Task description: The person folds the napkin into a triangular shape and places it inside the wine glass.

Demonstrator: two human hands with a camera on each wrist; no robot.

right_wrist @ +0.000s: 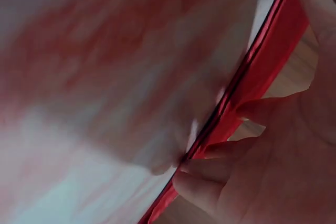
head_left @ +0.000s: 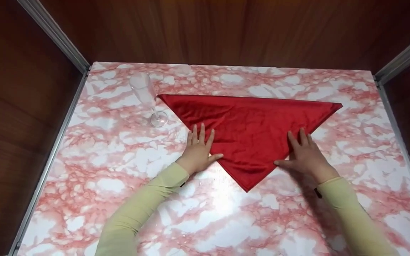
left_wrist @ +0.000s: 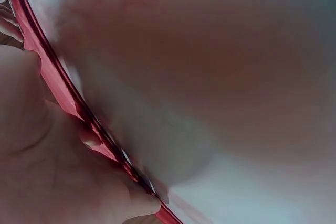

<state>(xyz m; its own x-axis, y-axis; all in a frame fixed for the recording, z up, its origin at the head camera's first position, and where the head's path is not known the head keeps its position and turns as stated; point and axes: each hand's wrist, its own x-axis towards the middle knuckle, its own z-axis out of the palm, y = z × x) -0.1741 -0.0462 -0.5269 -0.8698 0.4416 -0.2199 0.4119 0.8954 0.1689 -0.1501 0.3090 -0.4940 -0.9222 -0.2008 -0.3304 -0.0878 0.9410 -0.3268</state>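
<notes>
A red satin-like cloth (head_left: pixel 247 131) lies folded into a triangle, its long edge at the back and its point toward the person. My left hand (head_left: pixel 198 151) rests on the cloth's left slanting edge with fingers spread and fairly straight. On the right slanting edge lies my right hand (head_left: pixel 304 153), fingers likewise spread, its thumb tip at the border. Seen from the left wrist, the layered cloth edge (left_wrist: pixel 68 87) runs along under the fingers. The right wrist view shows fingertips touching the stacked edges of the cloth (right_wrist: pixel 231 103).
A clear champagne flute (head_left: pixel 144 90) stands at the back left, close to the cloth's left corner. The table (head_left: pixel 112 185) has a red and white marbled top. Dark wood-grain panels (head_left: pixel 219 32) with metal rails (head_left: pixel 66 46) enclose its back and sides.
</notes>
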